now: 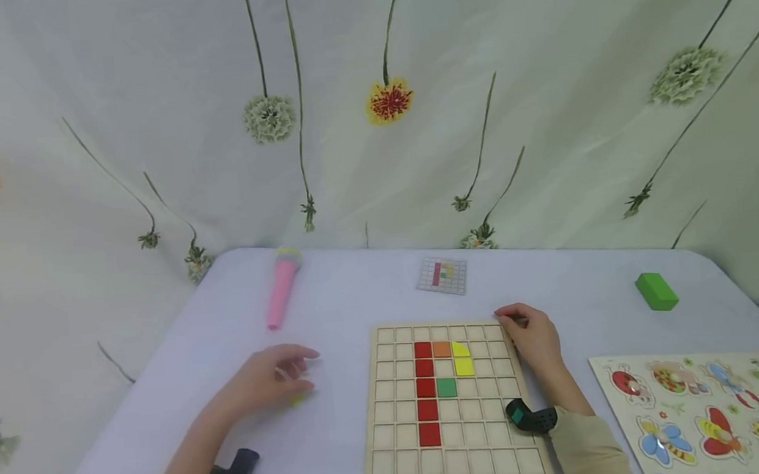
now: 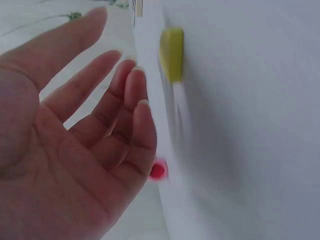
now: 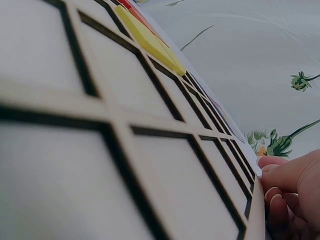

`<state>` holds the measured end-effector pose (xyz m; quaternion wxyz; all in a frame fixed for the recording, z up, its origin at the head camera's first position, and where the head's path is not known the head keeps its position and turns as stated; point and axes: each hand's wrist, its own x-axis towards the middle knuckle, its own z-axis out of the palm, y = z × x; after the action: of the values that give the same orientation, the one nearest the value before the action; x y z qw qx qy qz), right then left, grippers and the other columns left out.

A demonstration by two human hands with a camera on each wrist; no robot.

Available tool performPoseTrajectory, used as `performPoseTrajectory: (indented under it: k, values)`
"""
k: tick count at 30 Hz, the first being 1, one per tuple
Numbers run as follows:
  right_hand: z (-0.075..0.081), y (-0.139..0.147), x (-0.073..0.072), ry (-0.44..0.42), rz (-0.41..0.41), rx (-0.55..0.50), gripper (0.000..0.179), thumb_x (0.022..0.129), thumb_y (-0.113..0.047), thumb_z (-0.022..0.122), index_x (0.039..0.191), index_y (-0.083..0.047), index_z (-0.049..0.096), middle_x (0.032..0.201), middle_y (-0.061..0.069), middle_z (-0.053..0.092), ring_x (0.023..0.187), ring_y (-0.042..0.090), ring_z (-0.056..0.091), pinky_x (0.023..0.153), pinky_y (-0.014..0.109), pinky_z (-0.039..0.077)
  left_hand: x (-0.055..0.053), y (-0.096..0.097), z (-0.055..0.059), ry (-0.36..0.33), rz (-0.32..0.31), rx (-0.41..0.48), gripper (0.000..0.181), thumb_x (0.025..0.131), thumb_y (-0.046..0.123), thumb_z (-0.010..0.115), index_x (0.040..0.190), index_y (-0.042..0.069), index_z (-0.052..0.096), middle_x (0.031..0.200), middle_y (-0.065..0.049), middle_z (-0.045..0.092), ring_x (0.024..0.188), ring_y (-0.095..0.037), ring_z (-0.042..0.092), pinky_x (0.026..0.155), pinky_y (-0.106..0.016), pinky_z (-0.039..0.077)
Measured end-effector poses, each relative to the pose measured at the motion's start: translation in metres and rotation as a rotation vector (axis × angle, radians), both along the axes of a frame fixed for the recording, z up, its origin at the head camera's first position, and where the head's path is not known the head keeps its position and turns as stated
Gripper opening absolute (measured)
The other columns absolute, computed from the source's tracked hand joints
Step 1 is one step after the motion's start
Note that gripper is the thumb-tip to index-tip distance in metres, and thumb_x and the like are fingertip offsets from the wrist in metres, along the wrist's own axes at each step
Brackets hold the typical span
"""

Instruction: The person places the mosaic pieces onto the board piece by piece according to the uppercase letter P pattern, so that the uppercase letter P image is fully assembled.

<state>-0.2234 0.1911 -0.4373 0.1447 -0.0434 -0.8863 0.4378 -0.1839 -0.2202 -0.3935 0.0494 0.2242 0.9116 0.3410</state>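
Note:
My left hand (image 1: 267, 381) hovers over the left part of the table with its fingers loosely bent and nothing in its grasp. Close by its fingertips is a small yellow piece (image 2: 172, 55), mostly covered by the hand in the head view. A wooden grid board (image 1: 387, 442) lies to the right, holding a column of red squares (image 1: 426, 388), an orange square (image 1: 442, 349), a green square (image 1: 446, 387) and two yellow pieces (image 1: 464, 367), the upper one with a cut corner. My right hand (image 1: 533, 336) holds the board's far right corner between thumb and curled fingers.
A small pattern card (image 1: 443, 275) lies behind the board. At the back left is a pink toy microphone (image 1: 281, 291). To the right are a green block (image 1: 657, 291) and an insect picture puzzle (image 1: 689, 410). A flowered cloth (image 1: 347, 158) hangs behind the table.

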Motion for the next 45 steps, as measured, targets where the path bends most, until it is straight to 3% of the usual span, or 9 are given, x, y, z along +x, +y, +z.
performPoseTrajectory:
  k: [5,10,19,23,28,33,38,41,45]
  values:
    - [0.000,0.010,0.003,-0.007,-0.022,-0.003,0.014,0.090,-0.011,0.062,0.098,-0.001,0.068,0.090,0.012,0.064,0.074,0.023,0.056,0.062,0.031,0.042,-0.004,-0.018,-0.009,-0.060,-0.054,-0.066,0.046,0.072,0.027,0.080,0.112,0.012,0.064,0.092,0.006,0.056,0.085,-0.014,0.053,0.074,-0.030,0.047]
    - [-0.002,0.009,0.000,0.000,-0.015,-0.003,0.013,0.090,-0.011,0.063,0.097,-0.002,0.069,0.089,0.011,0.064,0.070,0.021,0.054,0.060,0.030,0.042,-0.004,-0.018,-0.015,-0.048,-0.061,-0.093,0.032,0.074,0.025,0.079,0.102,0.017,0.065,0.091,0.010,0.055,0.085,-0.011,0.053,0.075,-0.031,0.047]
    - [0.000,0.001,-0.003,-0.012,-0.008,-0.010,0.012,0.089,-0.010,0.063,0.095,-0.002,0.069,0.090,0.011,0.064,0.069,0.021,0.055,0.059,0.030,0.042,0.003,-0.017,-0.011,-0.081,0.129,-0.156,0.026,0.073,0.019,0.079,0.093,0.015,0.063,0.083,0.006,0.056,0.079,-0.012,0.053,0.072,-0.034,0.046]
    - [0.002,0.001,-0.003,-0.004,-0.006,-0.008,0.012,0.089,-0.010,0.063,0.095,-0.002,0.069,0.090,0.011,0.064,0.069,0.021,0.055,0.059,0.030,0.042,0.001,-0.018,-0.014,-0.035,0.092,-0.138,0.023,0.074,0.016,0.078,0.091,0.017,0.062,0.085,0.009,0.057,0.083,-0.011,0.055,0.076,-0.035,0.047]
    - [0.002,0.002,-0.003,-0.018,-0.005,-0.008,0.012,0.090,-0.010,0.062,0.096,-0.002,0.068,0.091,0.011,0.064,0.070,0.020,0.055,0.060,0.030,0.042,-0.003,-0.009,-0.017,0.035,0.043,-0.094,0.016,0.077,0.014,0.075,0.084,0.020,0.062,0.079,0.014,0.057,0.075,-0.007,0.055,0.069,-0.029,0.048]
    - [0.000,0.004,-0.004,-0.014,-0.018,-0.010,0.012,0.090,-0.010,0.063,0.095,-0.002,0.069,0.089,0.010,0.064,0.070,0.021,0.055,0.060,0.030,0.043,-0.014,0.036,-0.007,0.063,0.010,0.008,0.009,0.080,0.014,0.073,0.084,0.018,0.066,0.077,0.014,0.061,0.073,-0.005,0.057,0.068,-0.027,0.049]
    - [0.000,0.004,-0.006,-0.004,-0.009,-0.020,0.012,0.090,-0.011,0.062,0.096,-0.002,0.068,0.089,0.010,0.063,0.070,0.021,0.055,0.060,0.029,0.043,-0.023,0.111,0.007,-0.027,-0.149,0.087,0.010,0.081,0.012,0.073,0.085,0.017,0.066,0.078,0.012,0.061,0.072,-0.007,0.057,0.068,-0.026,0.049]
    - [-0.001,0.003,-0.006,-0.008,-0.007,-0.025,0.012,0.090,-0.009,0.062,0.096,-0.001,0.068,0.089,0.010,0.063,0.069,0.020,0.054,0.058,0.029,0.042,-0.024,0.150,0.006,-0.079,-0.232,0.106,0.008,0.082,0.011,0.072,0.084,0.017,0.067,0.077,0.013,0.061,0.069,-0.006,0.057,0.066,-0.024,0.049]
    - [-0.001,0.002,-0.005,-0.010,-0.015,-0.024,0.012,0.089,-0.009,0.062,0.095,-0.001,0.068,0.089,0.011,0.063,0.068,0.020,0.053,0.057,0.028,0.042,-0.023,0.184,0.001,-0.136,-0.242,0.140,0.006,0.081,0.009,0.073,0.080,0.014,0.071,0.074,0.012,0.062,0.065,-0.004,0.058,0.063,-0.022,0.048]
